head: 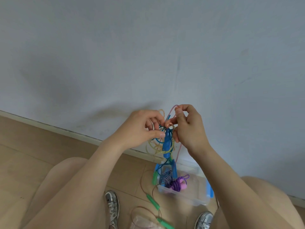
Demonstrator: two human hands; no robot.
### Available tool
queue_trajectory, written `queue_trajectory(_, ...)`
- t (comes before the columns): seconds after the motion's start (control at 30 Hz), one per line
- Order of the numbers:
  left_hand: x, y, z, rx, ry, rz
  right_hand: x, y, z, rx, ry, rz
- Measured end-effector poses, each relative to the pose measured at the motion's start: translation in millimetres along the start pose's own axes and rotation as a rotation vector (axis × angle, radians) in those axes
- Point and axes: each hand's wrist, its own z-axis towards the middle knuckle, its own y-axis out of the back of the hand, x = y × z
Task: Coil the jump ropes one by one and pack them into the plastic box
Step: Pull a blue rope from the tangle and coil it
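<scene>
I hold a tangle of jump ropes (pixel 158 146) up in front of the wall: yellow glittery loops, a blue cord, a pink cord and blue handles (pixel 166 144). My left hand (pixel 142 129) grips the bundle at the top of a blue handle, thumb against it. My right hand (pixel 188 128) pinches a loop of the pink cord (pixel 171 110) above the bundle. The cords hang down into the clear plastic box (pixel 194 199) on the floor, where a purple coiled rope (pixel 177 184) and a black-and-white rope (pixel 165 176) lie.
A brown rope with green handles (pixel 153 201) trails over the wooden floor left of the box. A pale pink thing (pixel 142 222) lies at the bottom edge. My knees and two grey shoes (pixel 113 207) frame the box. The wall and baseboard stand just behind.
</scene>
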Motion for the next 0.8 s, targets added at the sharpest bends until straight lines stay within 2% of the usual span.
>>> queue_trajectory(0.37, 2.8, -2.2, 0.8, -0.191, -0.16, 0.146, -0.7, 0.6, 1.6, 0.056, -0.222, 0.268)
queue_trajectory(0.5, 1.7, -3.3, -0.5, -0.195, -0.192, 0.224, 2.6, 2.9, 0.9, 0.101, -0.246, 0.324)
queue_trajectory(0.6, 0.8, -2.2, -1.1, -0.186, -0.183, 0.218, 4.9, 3.1, 0.6, 0.132, -0.204, 0.265)
queue_trajectory(0.8, 4.3, -1.8, 2.2, -0.214, -0.148, 0.186, -2.8, 1.3, 0.7, 0.044, -0.122, 0.067)
